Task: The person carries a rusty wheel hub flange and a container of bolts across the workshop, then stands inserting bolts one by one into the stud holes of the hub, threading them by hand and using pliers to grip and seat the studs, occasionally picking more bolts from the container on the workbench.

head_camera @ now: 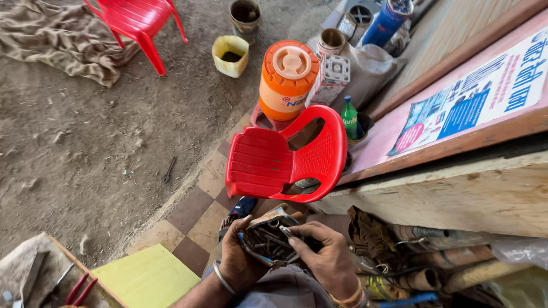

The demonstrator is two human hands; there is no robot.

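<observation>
Head camera looks down at a dented metal tin (268, 236) full of small metal bits, held just below the red plastic chair (274, 159). Left hand (237, 259) cups the tin from beneath, fingers curled around its rim. Right hand (325, 256) reaches in from the other side, thumb and forefinger pinching a small metal piece (285, 231) at the tin's top edge. Beyond the chair stands an orange water cooler (287, 80).

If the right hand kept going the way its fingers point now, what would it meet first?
The right hand points left into the dented metal tin of small metal parts, which the left hand holds. Its fingers already reach those parts, so they come first, then probably the left hand's fingers.
</observation>
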